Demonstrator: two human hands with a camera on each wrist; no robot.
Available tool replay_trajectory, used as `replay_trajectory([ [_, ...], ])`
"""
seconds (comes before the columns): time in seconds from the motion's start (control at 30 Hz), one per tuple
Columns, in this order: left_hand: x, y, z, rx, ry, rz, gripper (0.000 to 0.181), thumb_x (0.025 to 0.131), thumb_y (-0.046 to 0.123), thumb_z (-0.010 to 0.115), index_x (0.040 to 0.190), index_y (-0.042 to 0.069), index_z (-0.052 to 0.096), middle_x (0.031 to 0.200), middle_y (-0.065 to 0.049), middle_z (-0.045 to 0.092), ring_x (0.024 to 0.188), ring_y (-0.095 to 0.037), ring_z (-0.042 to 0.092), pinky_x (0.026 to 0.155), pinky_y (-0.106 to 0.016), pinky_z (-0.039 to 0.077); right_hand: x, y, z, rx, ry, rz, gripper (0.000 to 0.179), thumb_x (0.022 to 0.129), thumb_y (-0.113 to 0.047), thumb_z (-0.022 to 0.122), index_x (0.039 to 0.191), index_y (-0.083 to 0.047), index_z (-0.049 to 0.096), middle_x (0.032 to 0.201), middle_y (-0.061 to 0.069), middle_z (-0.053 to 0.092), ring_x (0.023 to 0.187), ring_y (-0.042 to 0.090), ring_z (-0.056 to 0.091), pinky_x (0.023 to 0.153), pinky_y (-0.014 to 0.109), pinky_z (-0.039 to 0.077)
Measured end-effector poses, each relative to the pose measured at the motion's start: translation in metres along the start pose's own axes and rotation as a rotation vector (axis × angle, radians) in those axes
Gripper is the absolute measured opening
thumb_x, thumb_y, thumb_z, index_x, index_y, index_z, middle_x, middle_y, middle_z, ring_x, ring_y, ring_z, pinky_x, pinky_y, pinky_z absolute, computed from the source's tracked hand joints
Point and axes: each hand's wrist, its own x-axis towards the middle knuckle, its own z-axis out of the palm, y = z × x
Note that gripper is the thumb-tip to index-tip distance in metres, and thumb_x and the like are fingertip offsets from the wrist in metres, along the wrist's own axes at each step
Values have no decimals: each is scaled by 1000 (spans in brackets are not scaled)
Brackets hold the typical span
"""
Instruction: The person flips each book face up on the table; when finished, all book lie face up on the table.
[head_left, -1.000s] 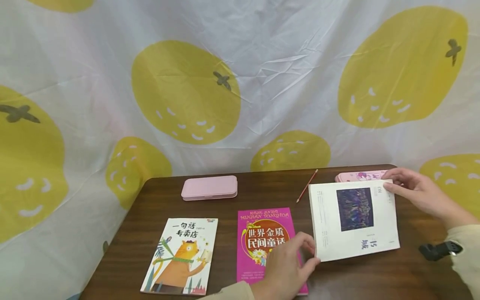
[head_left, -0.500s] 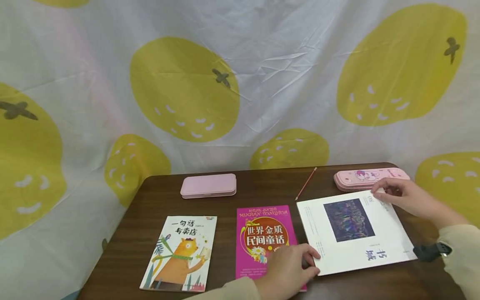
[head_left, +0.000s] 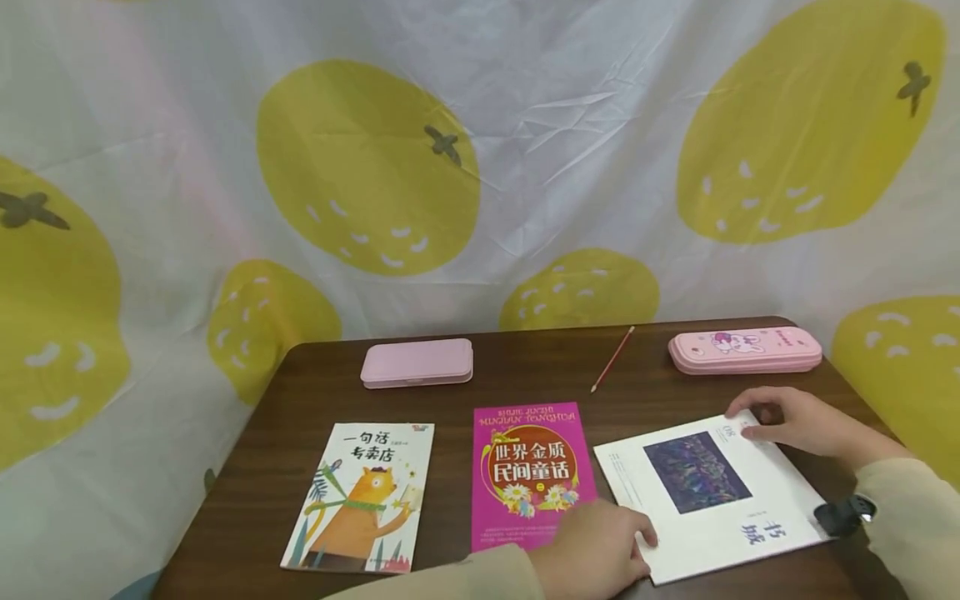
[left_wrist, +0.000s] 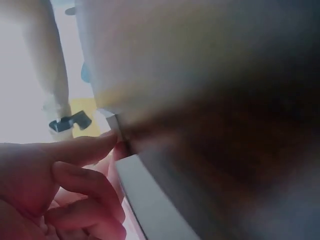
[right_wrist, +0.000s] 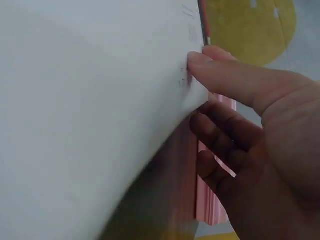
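Note:
A white paperback book point(head_left: 708, 525) with a dark square picture on its cover lies at a slant on the right of the table. My left hand point(head_left: 592, 546) pinches its lower left edge, partly covering the magenta storybook point(head_left: 525, 467) beside it. At the upper right corner, my right hand point(head_left: 795, 421) holds the book between thumb and fingers. In the right wrist view the thumb presses on the white cover point(right_wrist: 100, 100), with fingers curled beneath the corner. The left wrist view is blurred, but shows fingers point(left_wrist: 85, 150) at the book's edge.
A picture book with an orange bear point(head_left: 360, 500) lies at the left. Along the back are a plain pink case point(head_left: 417, 363), a red pencil point(head_left: 612, 359) and a pink pencil case with a rabbit point(head_left: 745, 350). A lemon-print curtain point(head_left: 570, 192) hangs behind the table point(head_left: 525, 367).
Both hands have lowered the white book from a raised tilt towards the tabletop and nearer to me, turning it slightly. The rabbit pencil case behind it now shows whole.

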Motion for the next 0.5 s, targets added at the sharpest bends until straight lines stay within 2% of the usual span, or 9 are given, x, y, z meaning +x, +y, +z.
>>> replay_trajectory([
  [0.07, 2, 3, -1, 41, -13, -3, 20, 87, 36, 79, 107, 37, 75, 71, 27, 65, 67, 8, 49, 60, -15, 35, 0, -1, 3, -30, 12, 9, 28, 85, -17, 83, 110, -24, 74, 100, -7, 68, 81, 6, 49, 69, 24, 41],
  [0.13, 4, 5, -1, 60, -24, -13, 20, 86, 32, 78, 105, 39, 76, 76, 26, 67, 69, 5, 51, 59, -18, 36, -2, -3, 5, -68, 29, 9, 30, 84, -18, 84, 112, -26, 74, 106, -6, 71, 89, 11, 57, 77, 28, 48],
  [0.17, 5, 6, -2, 74, -22, -19, 20, 85, 31, 78, 103, 40, 77, 78, 25, 68, 70, 4, 52, 59, -20, 37, -3, -3, 6, -83, 33, 2, 31, 84, -18, 85, 112, -26, 74, 111, -2, 72, 96, 16, 61, 84, 34, 52],
  [0.23, 8, 6, -5, 99, -6, -30, 20, 84, 29, 78, 99, 42, 78, 82, 25, 70, 73, 3, 55, 59, -22, 38, -8, -5, 8, -118, 44, -12, 33, 82, -19, 86, 113, -25, 75, 120, 7, 72, 111, 31, 64, 97, 50, 51],
  [0.3, 10, 2, -9, 119, 22, -45, 18, 84, 30, 77, 96, 43, 78, 80, 26, 69, 74, 3, 58, 59, -23, 39, -14, -6, 9, -146, 56, -21, 35, 81, -18, 87, 113, -23, 76, 126, 15, 69, 119, 43, 61, 99, 65, 46],
  [0.33, 12, 0, -11, 134, 39, -55, 17, 84, 30, 77, 95, 43, 78, 79, 26, 69, 74, 3, 59, 58, -23, 40, -17, -6, 10, -152, 68, -33, 35, 80, -17, 88, 113, -21, 77, 126, 19, 68, 119, 47, 60, 97, 68, 44],
  [0.4, 16, -8, -16, 162, 83, -73, 16, 85, 29, 76, 94, 42, 79, 80, 24, 70, 75, 2, 61, 57, -24, 41, -25, -7, 11, -167, 91, -37, 35, 78, -16, 89, 111, -19, 77, 125, 22, 67, 117, 49, 60, 95, 69, 44],
  [0.5, 25, -20, -23, 197, 116, -109, 18, 86, 27, 75, 98, 39, 79, 87, 19, 72, 76, -2, 64, 57, -25, 45, -38, -7, 13, -218, 132, -38, 34, 76, -18, 91, 108, -19, 78, 116, 15, 71, 109, 42, 65, 91, 62, 49],
])
